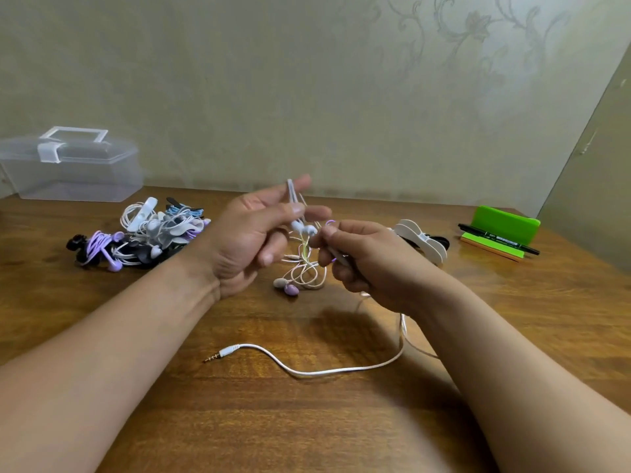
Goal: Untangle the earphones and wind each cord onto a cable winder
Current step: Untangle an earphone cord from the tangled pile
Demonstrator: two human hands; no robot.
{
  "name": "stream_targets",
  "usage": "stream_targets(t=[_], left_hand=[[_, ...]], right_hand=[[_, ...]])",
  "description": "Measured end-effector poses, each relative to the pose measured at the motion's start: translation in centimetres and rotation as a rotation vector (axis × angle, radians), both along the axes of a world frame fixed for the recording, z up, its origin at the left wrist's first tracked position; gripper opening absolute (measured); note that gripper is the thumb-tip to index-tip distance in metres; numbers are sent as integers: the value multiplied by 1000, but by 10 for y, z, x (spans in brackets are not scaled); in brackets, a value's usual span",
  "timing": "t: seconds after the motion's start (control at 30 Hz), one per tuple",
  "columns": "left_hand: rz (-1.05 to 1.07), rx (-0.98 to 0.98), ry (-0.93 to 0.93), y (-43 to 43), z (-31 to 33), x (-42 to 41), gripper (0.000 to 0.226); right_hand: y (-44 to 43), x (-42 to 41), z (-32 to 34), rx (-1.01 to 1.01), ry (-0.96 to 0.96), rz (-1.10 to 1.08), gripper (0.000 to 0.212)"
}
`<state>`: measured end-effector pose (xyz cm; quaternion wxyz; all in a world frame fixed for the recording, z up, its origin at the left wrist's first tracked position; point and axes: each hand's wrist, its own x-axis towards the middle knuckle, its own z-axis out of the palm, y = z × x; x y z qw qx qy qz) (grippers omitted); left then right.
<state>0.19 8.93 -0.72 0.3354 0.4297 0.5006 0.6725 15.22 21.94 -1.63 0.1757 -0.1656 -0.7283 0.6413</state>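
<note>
Above the middle of the wooden table, my left hand pinches the thin white cords of an earphone between thumb and fingers, and its white earbuds dangle just below. My right hand grips another part of the same tangle. A knot of pale pink and white cord hangs between the hands, with a purple earbud touching the table. A white cord trails from under my right hand and ends in a jack plug. White cable winders lie behind my right hand.
At the left lies a heap of wound earphones, purple, white, grey and black. A clear plastic box stands at the back left against the wall. A green holder with a black marker sits at the back right.
</note>
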Motion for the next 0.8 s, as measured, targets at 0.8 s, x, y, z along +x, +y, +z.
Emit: stream_targets(t=[0.8], left_hand=[[2,-361,825,-17,3,3,37]], right_hand=[[-3,16,21,752,88,-269,22]])
